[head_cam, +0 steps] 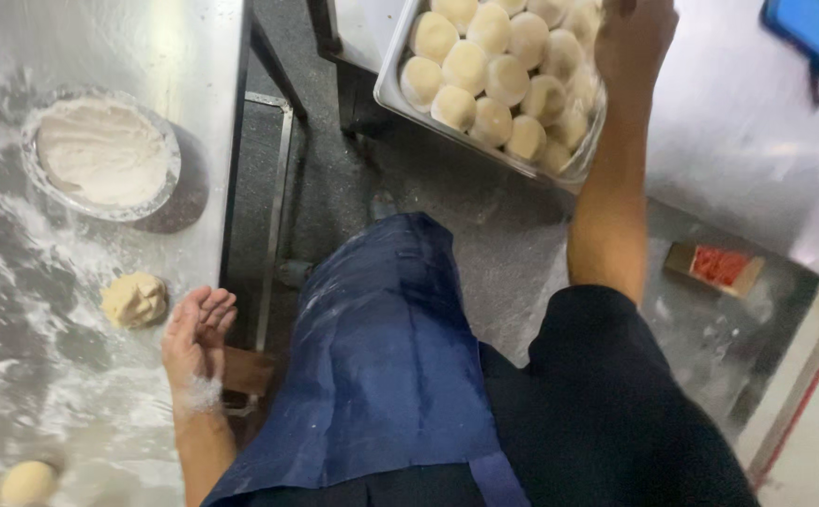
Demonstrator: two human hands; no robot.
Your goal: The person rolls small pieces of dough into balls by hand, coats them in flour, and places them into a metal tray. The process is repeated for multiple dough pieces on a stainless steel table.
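A: Biggest first?
B: Steel table (pixel 193 56) on the left, dusted w/ flour. Then the dark blue apron (pixel 381 366) mid-frame, over black clothes.
A: Next?
B: Metal tray (pixel 392 89) top centre, packed w/ pale round dough balls (pixel 484 70), sitting off the table across the gap. Then a round metal bowl of flour (pixel 99 155) on the table, upper left.
A: Hands?
B: Right hand (pixel 635 42) reaches up to the tray's far right side, over the dough balls. Fingers run out of frame at the top edge, so can't tell if it's gripping anything. Left hand (pixel 198 333) is at the table's edge, palm up, fingers apart & loosely curled, holding nothing, flour on the wrist.
A: Nearest thing to it?
B: A rough dough lump (pixel 134 299) on the floury table, just beside the left hand, not touching.
A: Small stuff?
B: Two more dough pieces (pixel 24 481) bottom-left corner. Red-topped block (pixel 717 268) on the floor, right.
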